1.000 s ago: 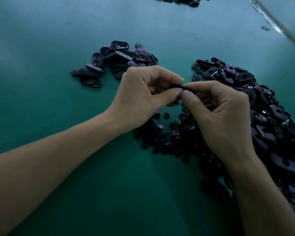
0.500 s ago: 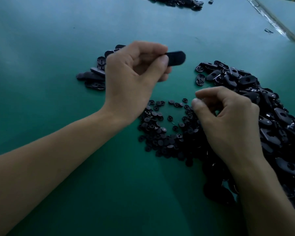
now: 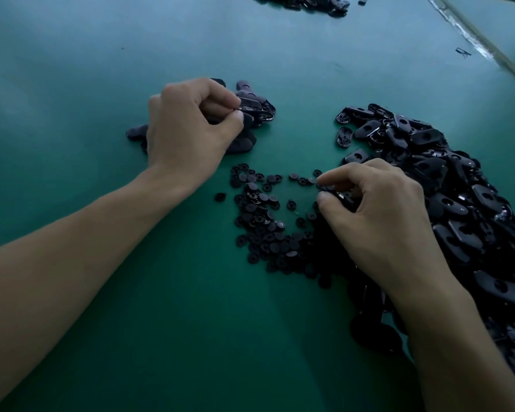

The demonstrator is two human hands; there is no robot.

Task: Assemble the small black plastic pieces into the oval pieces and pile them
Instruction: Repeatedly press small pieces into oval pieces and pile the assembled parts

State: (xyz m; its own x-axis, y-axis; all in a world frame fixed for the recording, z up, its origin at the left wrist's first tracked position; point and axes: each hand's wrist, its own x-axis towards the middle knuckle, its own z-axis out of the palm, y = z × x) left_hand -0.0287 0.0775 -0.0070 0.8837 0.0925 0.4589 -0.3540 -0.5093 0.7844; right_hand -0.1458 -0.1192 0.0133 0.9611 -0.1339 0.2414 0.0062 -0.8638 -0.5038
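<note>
- Oval piece point(image 3: 252, 106): it lies in the upper middle of the frame, a little left of centre. Its near end is pinched between the thumb and forefinger of the left hand point(image 3: 188, 129). Its long axis runs almost level across the frame, with the free end pointing to the right. It is down on the small pile of oval pieces point(image 3: 241, 144), and its glossy face catches the light.
- Half a second ago the same piece was held up, clear of the table, further to the right and also pointing right. Now it has come down and to the left, onto that pile.
- Left hand: its other fingers are curled in over the pile, hiding much of it.
- Small black pieces point(image 3: 262, 218): a loose scatter of round discs in the centre of the frame, below the pile and apart from it.
- Right hand point(image 3: 381, 221): at centre right, on the right edge of the scatter. Its fingers are curled, and the thumb and forefinger tips stand a narrow gap apart above the discs. Whether they hold one, I cannot tell. Earlier it hovered higher; it has since dropped to the discs.
- Large heap of oval pieces point(image 3: 446, 185): this fills the right side, running from the upper right to the lower right corner.
- Green table point(image 3: 131, 322): it lies under everything.
- Far pile point(image 3: 304, 1): more black pieces lie at the top edge.
</note>
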